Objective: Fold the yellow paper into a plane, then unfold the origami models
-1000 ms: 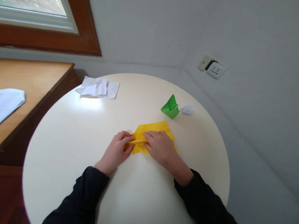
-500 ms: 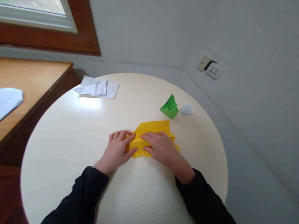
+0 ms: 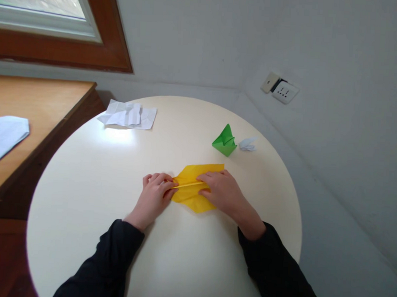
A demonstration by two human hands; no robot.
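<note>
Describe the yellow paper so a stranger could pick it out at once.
Start at the round white table. Near its middle, the left hand and right hand both touch the yellow paper. Its bright yellow colour and wide spread set it apart from the green folded paper beyond it and the small white paper beside that.

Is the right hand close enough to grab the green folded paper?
Probably yes: the green folded paper sits just beyond the right hand, with nothing tall between them. That hand is on the yellow paper, though, so it would have to leave that first.
</note>
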